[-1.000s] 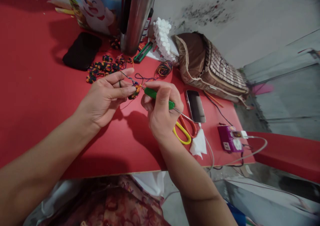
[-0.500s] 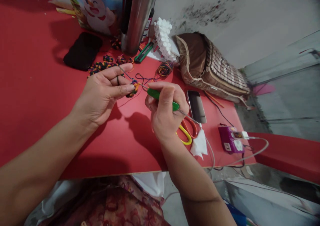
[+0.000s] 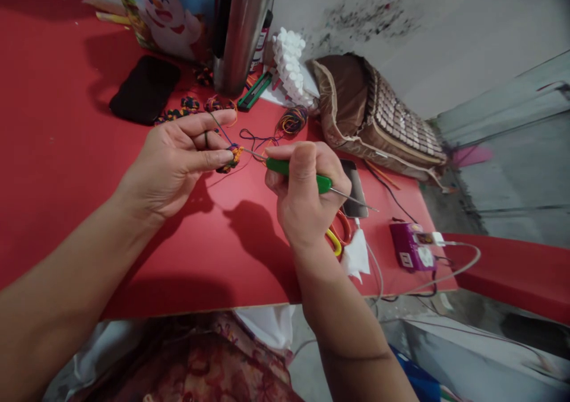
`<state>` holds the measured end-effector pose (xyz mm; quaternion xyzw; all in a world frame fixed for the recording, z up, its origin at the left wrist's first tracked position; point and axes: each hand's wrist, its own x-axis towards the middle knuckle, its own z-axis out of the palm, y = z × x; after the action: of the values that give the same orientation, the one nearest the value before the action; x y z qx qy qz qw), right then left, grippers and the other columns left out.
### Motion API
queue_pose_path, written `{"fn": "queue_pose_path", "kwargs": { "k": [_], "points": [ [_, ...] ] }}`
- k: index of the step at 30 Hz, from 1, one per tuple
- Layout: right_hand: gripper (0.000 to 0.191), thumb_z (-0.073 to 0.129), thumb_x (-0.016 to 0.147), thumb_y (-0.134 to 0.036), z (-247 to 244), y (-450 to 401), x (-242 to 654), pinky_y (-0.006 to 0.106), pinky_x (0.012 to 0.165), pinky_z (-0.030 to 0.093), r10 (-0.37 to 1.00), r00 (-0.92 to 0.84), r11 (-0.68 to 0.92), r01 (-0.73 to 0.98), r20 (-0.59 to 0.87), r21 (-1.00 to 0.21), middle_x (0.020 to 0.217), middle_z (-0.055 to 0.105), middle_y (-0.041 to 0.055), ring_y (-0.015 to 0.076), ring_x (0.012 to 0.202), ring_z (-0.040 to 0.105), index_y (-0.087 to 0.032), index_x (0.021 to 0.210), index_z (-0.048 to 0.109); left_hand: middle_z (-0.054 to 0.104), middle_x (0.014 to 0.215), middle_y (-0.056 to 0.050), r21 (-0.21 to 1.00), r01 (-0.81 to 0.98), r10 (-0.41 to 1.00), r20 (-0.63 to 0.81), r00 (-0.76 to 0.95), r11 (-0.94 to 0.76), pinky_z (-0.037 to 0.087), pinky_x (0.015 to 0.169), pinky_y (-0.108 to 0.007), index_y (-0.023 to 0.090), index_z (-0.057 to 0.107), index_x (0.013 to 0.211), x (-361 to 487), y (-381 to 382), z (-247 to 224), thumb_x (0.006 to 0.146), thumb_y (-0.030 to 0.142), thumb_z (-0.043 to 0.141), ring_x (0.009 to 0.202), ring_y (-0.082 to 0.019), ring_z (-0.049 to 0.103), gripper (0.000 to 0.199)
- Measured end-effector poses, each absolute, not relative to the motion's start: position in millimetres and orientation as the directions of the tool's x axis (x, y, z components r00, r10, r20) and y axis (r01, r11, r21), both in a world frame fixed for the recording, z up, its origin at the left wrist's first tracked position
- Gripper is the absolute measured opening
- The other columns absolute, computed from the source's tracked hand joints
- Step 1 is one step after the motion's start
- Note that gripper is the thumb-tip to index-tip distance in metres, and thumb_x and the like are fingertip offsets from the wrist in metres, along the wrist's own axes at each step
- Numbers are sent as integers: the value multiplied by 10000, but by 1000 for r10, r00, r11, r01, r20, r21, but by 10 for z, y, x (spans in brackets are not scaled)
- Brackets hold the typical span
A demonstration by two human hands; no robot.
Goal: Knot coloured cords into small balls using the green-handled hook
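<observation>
Between thumb and fingers, my left hand (image 3: 180,155) pinches a small multicoloured crochet piece (image 3: 230,159). A dark strand of yarn runs from the piece up over the raised index finger and loops round another finger. My right hand (image 3: 309,188) is closed round the green handle of a crochet hook (image 3: 278,165). The hook's thin metal tip points left and reaches the right edge of the piece; whether it is inside a stitch is too small to tell. Behind the hands lies a small coil of multicoloured yarn (image 3: 293,120), with loose strands trailing toward the piece.
Along the back stand a steel flask (image 3: 244,34) and a rabbit-printed box (image 3: 173,19). A black phone (image 3: 145,90), a green box cutter (image 3: 255,92) and a brown cushion (image 3: 356,105) lie nearby. Scissors (image 3: 342,228), another phone (image 3: 356,197) and a purple power adapter (image 3: 412,247) are at right.
My right hand has moved right with the crochet hook, drawing it back from the piece. My left hand, holding the crochet piece, has shifted slightly left.
</observation>
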<state>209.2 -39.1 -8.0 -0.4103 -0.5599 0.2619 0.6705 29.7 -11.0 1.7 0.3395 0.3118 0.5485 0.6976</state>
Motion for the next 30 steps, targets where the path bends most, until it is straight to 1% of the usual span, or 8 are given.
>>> {"fn": "queue_pose_path", "kwargs": {
  "k": [2,8,11,16,19,23,26,30],
  "points": [
    [390,754,1016,-637,-62,-398,2097,280,452,476,799,258,533,113,543,-839,569,592,-52,108,474,579,-307,844,872,780,716,13,819,-550,976,-54,211,164,633,695,-218,178,912,1058,288,-106,8,672,-53,936,651,-102,701,451],
    [378,743,1046,-578,0,-422,2125,285,496,476,842,231,472,118,487,-873,609,592,-34,102,512,580,-295,835,879,781,726,8,831,-525,969,-61,238,181,624,690,-241,189,920,1069,274,-106,5,638,-5,994,671,-114,690,479],
    [379,729,1065,-535,22,-418,2154,272,483,429,860,209,469,41,466,-882,606,567,-38,91,509,562,-285,818,869,767,726,11,834,-518,966,-61,252,188,602,659,-221,187,924,1068,275,-110,14,628,-10,978,663,-103,671,485],
    [381,706,1095,-453,15,-387,2200,272,466,403,864,164,491,-66,476,-868,629,612,-29,85,500,531,-270,801,864,757,730,3,831,-516,959,-70,275,208,565,634,-225,185,929,1057,296,-127,27,635,-12,940,652,-104,659,466],
    [407,721,1079,-505,10,-354,2193,262,436,355,868,179,485,-100,464,-869,586,574,-29,80,471,485,-270,777,861,747,729,9,834,-511,958,-66,279,206,563,631,-226,190,926,1045,305,-141,36,651,9,941,648,-107,665,434],
    [525,696,1056,-641,-4,-309,2118,230,394,288,900,145,433,-214,410,-875,501,425,-72,49,392,339,-255,714,795,775,727,9,837,-507,957,-63,283,205,583,647,-196,186,921,1043,322,-147,35,636,-31,937,644,-99,680,462],
    [578,580,1065,-750,-41,-296,2062,235,404,325,964,80,267,-255,255,-929,506,372,-91,66,395,325,-271,800,765,786,714,17,814,-557,969,-26,247,164,607,670,-180,196,921,1052,356,-141,-6,623,-36,975,652,-93,703,490],
    [553,501,1101,-736,-89,-305,2043,248,438,380,981,27,190,-328,192,-925,546,327,-101,79,418,295,-288,925,774,769,705,43,771,-630,985,25,169,88,636,726,-174,199,912,1068,451,-181,-72,628,-12,1014,679,-77,716,499]
  ]
}}
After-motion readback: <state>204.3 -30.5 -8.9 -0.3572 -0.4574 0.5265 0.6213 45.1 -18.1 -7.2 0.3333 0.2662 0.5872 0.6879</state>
